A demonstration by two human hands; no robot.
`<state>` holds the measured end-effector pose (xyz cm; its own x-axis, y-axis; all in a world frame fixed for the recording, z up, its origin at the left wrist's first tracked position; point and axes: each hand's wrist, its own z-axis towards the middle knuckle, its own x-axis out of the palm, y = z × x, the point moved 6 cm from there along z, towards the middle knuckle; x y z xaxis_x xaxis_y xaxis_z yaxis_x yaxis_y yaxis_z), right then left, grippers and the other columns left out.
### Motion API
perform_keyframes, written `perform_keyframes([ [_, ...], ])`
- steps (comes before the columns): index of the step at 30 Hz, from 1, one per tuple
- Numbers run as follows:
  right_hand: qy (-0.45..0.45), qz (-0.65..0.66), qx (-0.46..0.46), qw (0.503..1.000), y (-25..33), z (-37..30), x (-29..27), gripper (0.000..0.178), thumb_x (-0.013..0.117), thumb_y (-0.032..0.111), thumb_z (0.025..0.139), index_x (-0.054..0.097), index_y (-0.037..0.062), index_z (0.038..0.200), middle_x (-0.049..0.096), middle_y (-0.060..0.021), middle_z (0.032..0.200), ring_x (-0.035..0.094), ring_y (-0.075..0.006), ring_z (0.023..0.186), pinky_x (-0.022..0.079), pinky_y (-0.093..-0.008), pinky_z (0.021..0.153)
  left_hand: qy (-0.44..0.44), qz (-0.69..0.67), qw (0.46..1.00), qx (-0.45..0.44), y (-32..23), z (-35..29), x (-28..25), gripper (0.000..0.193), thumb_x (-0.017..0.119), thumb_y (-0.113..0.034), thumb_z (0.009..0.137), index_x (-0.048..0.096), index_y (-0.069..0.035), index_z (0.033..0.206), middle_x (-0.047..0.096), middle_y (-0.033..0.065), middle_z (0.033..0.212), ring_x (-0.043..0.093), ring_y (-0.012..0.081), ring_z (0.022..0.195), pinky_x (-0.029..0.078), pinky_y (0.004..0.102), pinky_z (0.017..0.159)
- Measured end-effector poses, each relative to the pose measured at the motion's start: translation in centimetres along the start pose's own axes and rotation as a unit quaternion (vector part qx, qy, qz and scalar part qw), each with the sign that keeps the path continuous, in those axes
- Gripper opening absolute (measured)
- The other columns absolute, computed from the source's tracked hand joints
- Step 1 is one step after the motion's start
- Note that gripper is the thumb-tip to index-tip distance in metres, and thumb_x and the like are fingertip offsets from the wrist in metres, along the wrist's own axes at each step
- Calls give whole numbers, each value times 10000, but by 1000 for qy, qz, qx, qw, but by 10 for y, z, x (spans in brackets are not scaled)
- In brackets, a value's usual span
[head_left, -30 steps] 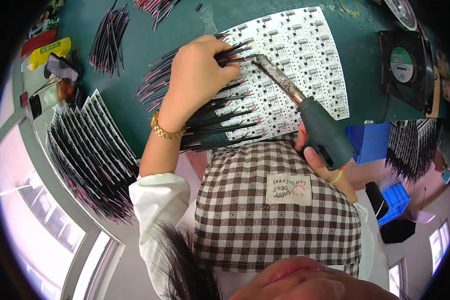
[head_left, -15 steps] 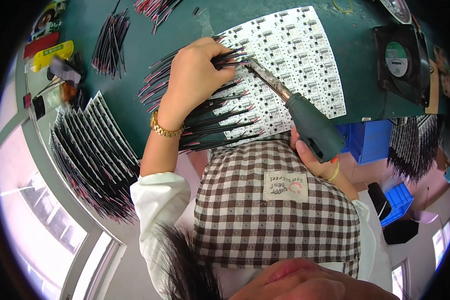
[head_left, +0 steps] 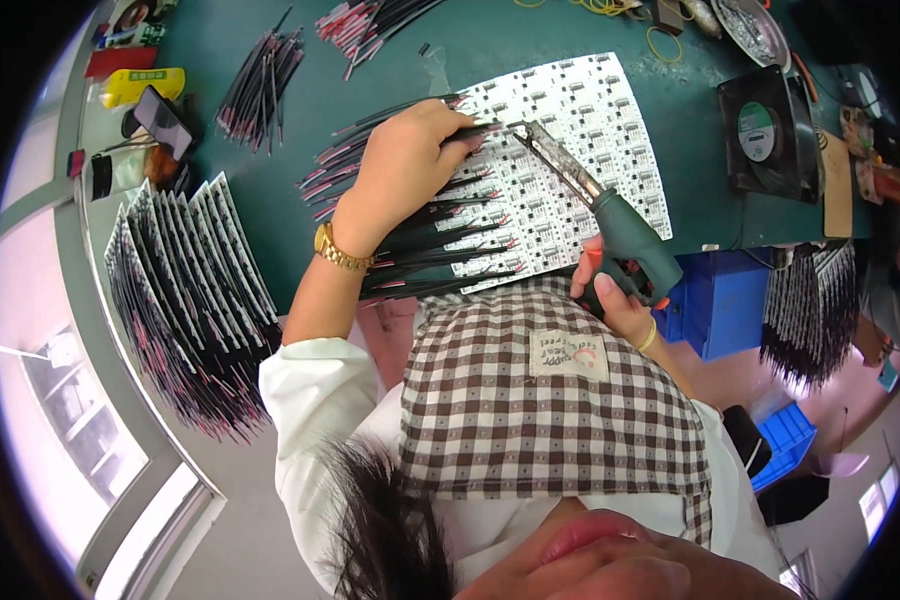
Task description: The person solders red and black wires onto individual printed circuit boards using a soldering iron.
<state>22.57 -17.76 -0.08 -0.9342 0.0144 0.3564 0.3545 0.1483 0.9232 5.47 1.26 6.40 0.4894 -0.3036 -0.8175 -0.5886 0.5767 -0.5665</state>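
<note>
A green-handled soldering iron (head_left: 610, 225) is gripped in the right hand (head_left: 610, 300), fingers wrapped tightly round the handle, at about four o'clock from the white circuit panel (head_left: 570, 150). At the panel's nine o'clock edge, a black wire (head_left: 475, 128) is pinched between the closed fingers of the left hand (head_left: 405, 165), touching the iron's tip. Farther off, at two o'clock, a black fan (head_left: 765, 135) is seen standing on the green table (head_left: 270, 200).

Bright, even light over the bench (head_left: 270, 200), soft shadows only. Window (head_left: 80, 440) at lower left blows out pale. Fisheye bends the edges hard, black corners all round; near chin (head_left: 590, 550) blurs.
</note>
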Motion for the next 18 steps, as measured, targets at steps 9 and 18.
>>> perform_keyframes([
  [9,46,-21,-17,999,-9,-11,1,374,535,78,868,453,6,1226,581,-53,893,566,-115,748,477,-281,706,-128,1,991,-31,-23,-31,-10,291,585,-92,809,477,-60,1078,610,164,728,608,320,625,473,371,570],
  [18,7,-40,-40,998,-10,-8,6,376,522,121,878,454,8,1231,561,-80,855,548,-134,702,465,-283,650,-100,43,994,26,-12,-40,7,237,648,-37,755,640,-71,990,640,81,727,580,151,549,465,251,536],
])
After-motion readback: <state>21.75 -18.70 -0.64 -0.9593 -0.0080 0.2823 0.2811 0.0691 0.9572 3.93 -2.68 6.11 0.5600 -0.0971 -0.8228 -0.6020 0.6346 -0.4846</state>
